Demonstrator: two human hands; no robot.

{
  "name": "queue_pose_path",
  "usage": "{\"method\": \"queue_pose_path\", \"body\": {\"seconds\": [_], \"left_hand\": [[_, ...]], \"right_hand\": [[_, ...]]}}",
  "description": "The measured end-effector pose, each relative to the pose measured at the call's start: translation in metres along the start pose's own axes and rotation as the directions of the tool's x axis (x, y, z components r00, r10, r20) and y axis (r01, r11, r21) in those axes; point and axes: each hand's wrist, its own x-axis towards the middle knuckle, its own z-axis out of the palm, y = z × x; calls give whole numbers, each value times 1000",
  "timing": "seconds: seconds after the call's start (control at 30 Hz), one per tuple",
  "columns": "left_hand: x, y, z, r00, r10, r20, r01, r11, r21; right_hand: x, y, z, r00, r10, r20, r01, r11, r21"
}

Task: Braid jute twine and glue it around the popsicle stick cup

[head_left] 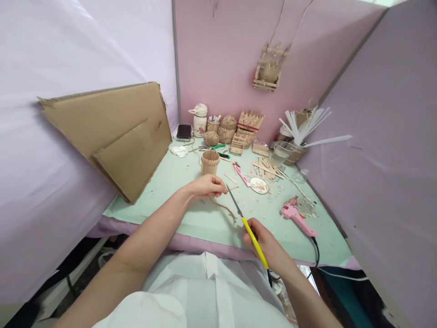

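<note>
My left hand (pixel 207 186) is pinched on a thin piece of twine, whose short end sticks out to the right of the fingertips. The blades of yellow-handled scissors (pixel 254 242) point up and left, their tip close to that twine end. My right hand (pixel 260 237) is closed around the scissors' handle. Just behind my left hand stands a round cup of wooden sticks (pixel 210 163). A brown length of twine (pixel 223 207) trails over the green tabletop between my two hands.
A pink glue gun (pixel 298 219) with a black cord lies at the right. Loose wooden sticks (pixel 266 168), a white dish (pixel 259 185) and a pink pen (pixel 241 176) lie mid-table. Cardboard (pixel 126 141) leans at the left. A bottle (pixel 200 120) and twine balls stand behind.
</note>
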Motion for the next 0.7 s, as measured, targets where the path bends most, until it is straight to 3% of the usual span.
{"method": "queue_pose_path", "body": {"seconds": [0.17, 0.7], "left_hand": [[-1, 1, 0, 1000, -13, 15, 13, 999, 32], [-1, -2, -1, 999, 17, 51, -19, 999, 43]], "right_hand": [[1, 2, 0, 1000, -12, -28, 10, 998, -61], [3, 6, 2, 999, -41, -14, 40, 998, -38]]}}
